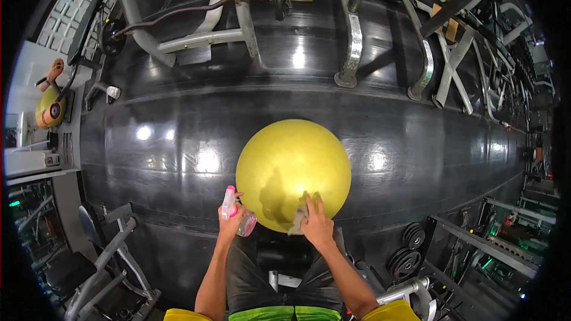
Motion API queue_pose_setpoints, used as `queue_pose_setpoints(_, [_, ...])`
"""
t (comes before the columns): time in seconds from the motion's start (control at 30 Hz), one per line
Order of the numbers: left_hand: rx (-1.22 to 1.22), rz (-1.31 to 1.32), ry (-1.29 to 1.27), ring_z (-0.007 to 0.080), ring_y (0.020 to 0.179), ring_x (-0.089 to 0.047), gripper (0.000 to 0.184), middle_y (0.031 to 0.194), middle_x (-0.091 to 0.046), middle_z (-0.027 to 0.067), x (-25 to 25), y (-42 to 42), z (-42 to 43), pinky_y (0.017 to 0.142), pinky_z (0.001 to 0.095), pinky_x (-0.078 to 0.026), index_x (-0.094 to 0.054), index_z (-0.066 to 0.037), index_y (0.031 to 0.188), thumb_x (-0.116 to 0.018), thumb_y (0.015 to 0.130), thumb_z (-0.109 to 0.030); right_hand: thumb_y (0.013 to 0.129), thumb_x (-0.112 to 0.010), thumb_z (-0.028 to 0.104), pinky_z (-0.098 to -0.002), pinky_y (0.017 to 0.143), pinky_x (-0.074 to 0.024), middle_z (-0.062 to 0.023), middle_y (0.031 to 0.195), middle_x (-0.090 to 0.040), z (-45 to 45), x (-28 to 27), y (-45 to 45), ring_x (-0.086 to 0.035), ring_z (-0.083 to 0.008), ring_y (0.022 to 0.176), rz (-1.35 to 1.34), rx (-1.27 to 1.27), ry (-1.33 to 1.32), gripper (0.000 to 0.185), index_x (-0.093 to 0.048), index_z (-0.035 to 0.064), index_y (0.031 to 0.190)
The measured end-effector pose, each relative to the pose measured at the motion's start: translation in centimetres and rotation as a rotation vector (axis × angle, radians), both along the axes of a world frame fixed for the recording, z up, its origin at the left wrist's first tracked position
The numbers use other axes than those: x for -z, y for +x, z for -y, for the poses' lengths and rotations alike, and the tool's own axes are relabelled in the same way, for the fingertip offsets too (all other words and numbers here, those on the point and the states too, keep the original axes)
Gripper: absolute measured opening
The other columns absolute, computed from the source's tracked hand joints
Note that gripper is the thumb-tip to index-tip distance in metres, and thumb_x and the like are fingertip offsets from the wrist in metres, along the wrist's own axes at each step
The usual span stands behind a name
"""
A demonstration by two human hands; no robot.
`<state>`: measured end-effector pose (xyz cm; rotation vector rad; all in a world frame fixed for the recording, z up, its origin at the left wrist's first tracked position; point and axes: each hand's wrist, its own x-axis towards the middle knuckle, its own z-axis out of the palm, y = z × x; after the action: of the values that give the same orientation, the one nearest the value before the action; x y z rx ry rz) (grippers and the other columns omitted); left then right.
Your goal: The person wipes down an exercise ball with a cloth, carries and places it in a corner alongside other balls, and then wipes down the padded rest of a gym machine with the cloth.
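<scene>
A large yellow exercise ball [291, 160] rests on the dark floor in front of my knees. My left hand [231, 219] is wrapped round a spray bottle [228, 203] with a pink and white head, just left of the ball. The clear lower part of the bottle shows a coloured label [247, 224]. On the near right side of the ball, my right hand [316, 221] presses a greyish cloth [298, 220] against its surface. Some fingers stretch past the cloth, and part of the cloth is hidden under the hand.
A curved barbell [208, 6] lies across a grey machine frame at the far left. Metal machine legs [351, 47] stand on the black floor [148, 137] ahead. Weight plates [405, 261] hang at the near right, and a padded machine [110, 261] stands at the near left.
</scene>
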<state>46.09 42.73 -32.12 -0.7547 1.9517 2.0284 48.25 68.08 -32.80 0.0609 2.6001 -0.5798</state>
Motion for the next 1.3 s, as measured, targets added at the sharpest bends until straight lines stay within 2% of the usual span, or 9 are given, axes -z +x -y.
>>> queue_pose_setpoints(0.1, [-0.039,-0.016,-0.026,0.0081,0.054,-0.052,0.031,0.062,-0.048,-0.0011,0.1,0.7,0.7,0.057,0.0246,-0.046,-0.056,0.005,0.110,-0.056,0.079,0.007,0.075,-0.058,0.018,-0.0460,0.074,-0.0531,-0.0243,0.144,-0.028,-0.2,0.7,-0.4,-0.063,-0.0398,0.087,0.082,0.083,0.044,0.072,-0.032,0.0229,0.142])
queue_pose_setpoints(0.17, [-0.033,0.001,-0.023,0.0088,0.056,-0.052,0.033,0.063,-0.047,-0.0012,-0.1,1.2,0.9,0.058,0.0248,-0.045,-0.053,0.005,0.112,-0.054,0.080,0.006,0.076,-0.058,0.019,-0.0453,0.072,-0.0536,-0.0253,0.146,-0.025,0.1,2.7,0.4,-0.064,-0.0390,0.085,0.190,-0.145,0.086,0.074,-0.029,0.0253,0.143])
queue_pose_setpoints(0.27, [-0.026,0.021,-0.015,0.0095,0.058,-0.051,0.035,0.063,-0.045,-0.0013,0.3,1.7,1.4,0.059,0.0250,-0.044,-0.050,0.004,0.115,-0.052,0.081,0.005,0.076,-0.057,0.019,-0.0450,0.070,-0.0539,-0.0265,0.145,-0.025,2.0,0.2,0.7,-0.065,-0.0381,0.084,0.280,-0.202,0.075,0.077,-0.024,0.0255,0.145])
queue_pose_setpoints(0.43, [-0.002,0.032,-0.055,0.0092,0.058,-0.051,0.034,0.063,-0.045,-0.0014,0.4,2.6,2.0,0.059,0.0247,-0.043,-0.050,0.004,0.114,-0.053,0.081,0.005,0.076,-0.056,0.020,-0.0453,0.069,-0.0540,-0.0280,0.144,-0.024,2.9,2.2,3.0,-0.065,-0.0385,0.083,0.284,-0.245,0.055,0.079,-0.020,0.0248,0.146])
queue_pose_setpoints(0.5, [0.001,-0.002,-0.030,0.0090,0.058,-0.051,0.034,0.062,-0.045,-0.0017,1.0,3.3,2.6,0.059,0.0245,-0.043,-0.050,0.003,0.114,-0.053,0.081,0.004,0.078,-0.055,0.020,-0.0402,0.060,-0.0540,-0.0314,0.141,-0.028,3.3,2.2,4.0,-0.066,-0.0344,0.068,0.149,-0.271,0.104,0.076,-0.021,0.0228,0.146])
queue_pose_setpoints(0.83, [0.022,-0.009,-0.021,0.0095,0.058,-0.052,0.034,0.062,-0.045,-0.0016,1.2,5.8,4.0,0.058,0.0246,-0.043,-0.050,0.002,0.115,-0.053,0.080,0.004,0.078,-0.055,0.020,-0.0405,0.060,-0.0537,-0.0319,0.142,-0.025,2.7,2.5,7.2,-0.066,-0.0353,0.068,0.229,-0.273,0.100,0.078,-0.019,0.0218,0.147])
queue_pose_setpoints(1.03, [0.123,-0.063,-0.099,0.0099,0.061,-0.054,0.033,0.067,-0.048,-0.0011,-3.7,7.5,2.7,0.061,0.0247,-0.044,-0.049,0.003,0.116,-0.054,0.083,0.001,0.078,-0.054,0.019,-0.0415,0.063,-0.0542,-0.0305,0.145,-0.021,2.8,4.0,8.5,-0.066,-0.0357,0.074,0.083,-0.256,0.078,0.078,-0.018,0.0232,0.147])
queue_pose_setpoints(1.2, [0.160,-0.091,0.037,0.0093,0.067,-0.056,0.033,0.074,-0.052,0.0016,-5.4,11.1,1.8,0.063,0.0251,-0.046,-0.050,0.004,0.116,-0.058,0.083,0.001,0.078,-0.054,0.018,-0.0441,0.074,-0.0534,-0.0255,0.148,-0.018,3.2,2.5,8.8,-0.063,-0.0377,0.096,0.266,-0.206,0.082,0.078,-0.018,0.0270,0.147])
queue_pose_setpoints(1.3, [0.228,-0.120,-0.070,0.0084,0.067,-0.056,0.033,0.089,-0.058,0.0051,-5.5,13.5,1.5,0.063,0.0246,-0.046,-0.052,0.002,0.115,-0.059,0.083,0.003,0.079,-0.054,0.019,-0.0437,0.083,-0.0510,-0.0238,0.149,-0.016,3.2,2.1,9.2,-0.058,-0.0369,0.107,0.301,-0.123,0.054,0.078,-0.016,0.0288,0.147])
